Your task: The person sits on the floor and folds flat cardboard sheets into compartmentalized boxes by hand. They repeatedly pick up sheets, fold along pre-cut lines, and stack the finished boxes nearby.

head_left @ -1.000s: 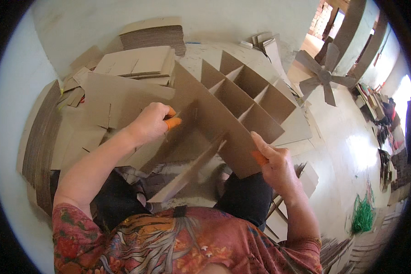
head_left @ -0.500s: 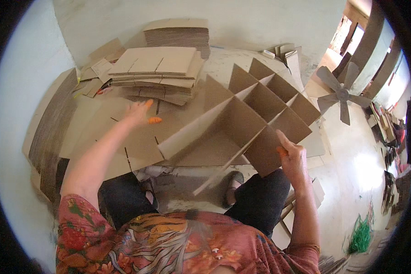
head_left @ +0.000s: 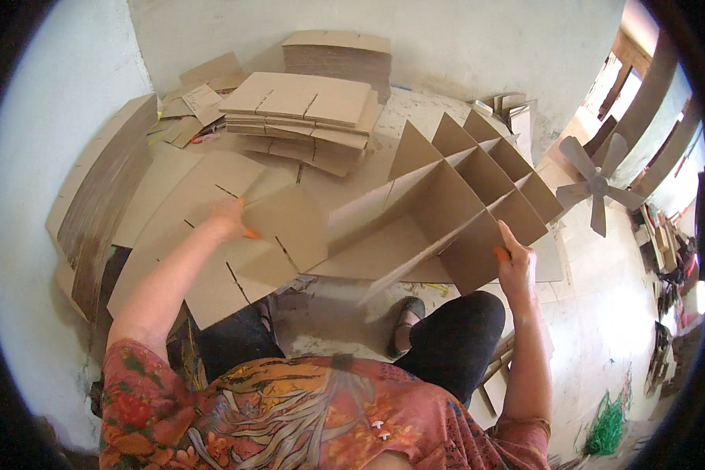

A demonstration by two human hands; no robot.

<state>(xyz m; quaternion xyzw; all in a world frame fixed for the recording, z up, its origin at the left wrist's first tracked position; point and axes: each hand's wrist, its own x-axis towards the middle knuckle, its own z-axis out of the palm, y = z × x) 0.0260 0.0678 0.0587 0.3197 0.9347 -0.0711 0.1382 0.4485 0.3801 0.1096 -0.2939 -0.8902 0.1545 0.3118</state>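
Note:
My right hand (head_left: pixel 517 262) grips the near right side of a cardboard divider grid (head_left: pixel 464 205), its thumb along one panel. Interlocked panels form several square cells, and longer panels stick out toward the left. My left hand (head_left: pixel 229 219) is closed on a slotted cardboard sheet (head_left: pixel 286 227), slightly blurred, left of the grid. Orange coverings show on fingertips of both hands. Beneath the left hand more slotted cardboard (head_left: pixel 204 274) lies over my lap and the work surface; part of it is hidden by my forearm.
Beyond my left hand sits a pile of slotted sheets (head_left: pixel 301 98), with a taller stack (head_left: pixel 337 63) behind it. A long cardboard stack (head_left: pixel 106 204) leans by the left wall. At the right are a fan (head_left: pixel 598 186) and green string (head_left: pixel 607 423).
My left hand has come back from near the pile and closed on a slotted sheet. The divider grid stays in my right hand, slightly shifted. The whole view has shifted a little.

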